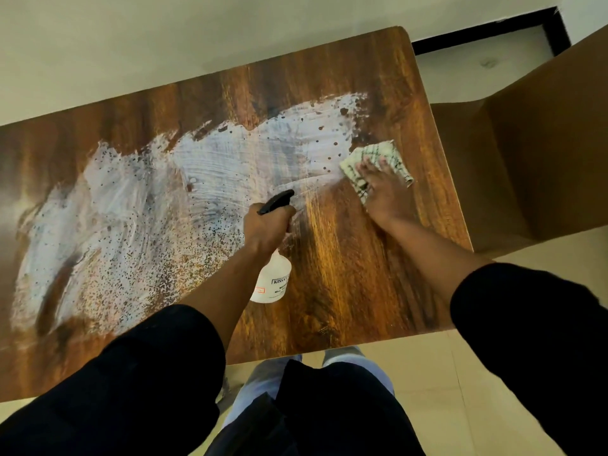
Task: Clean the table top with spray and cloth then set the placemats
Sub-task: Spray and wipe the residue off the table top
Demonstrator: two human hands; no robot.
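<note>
A brown wooden table top (345, 291) fills the view, with a wide wet, streaked and speckled patch (158, 192) across its left and middle. My left hand (266, 225) grips a white spray bottle (273, 278) by its black trigger head, held above the table's middle. My right hand (385, 189) lies flat, fingers spread, pressing a pale checked cloth (378, 159) onto the table near its right edge, at the right end of the wet patch. No placemats are in view.
A large brown cardboard box (533, 159) stands against the table's right edge. A white wall runs behind the table's far edge. Pale floor tiles (460, 390) and my legs lie below the near edge.
</note>
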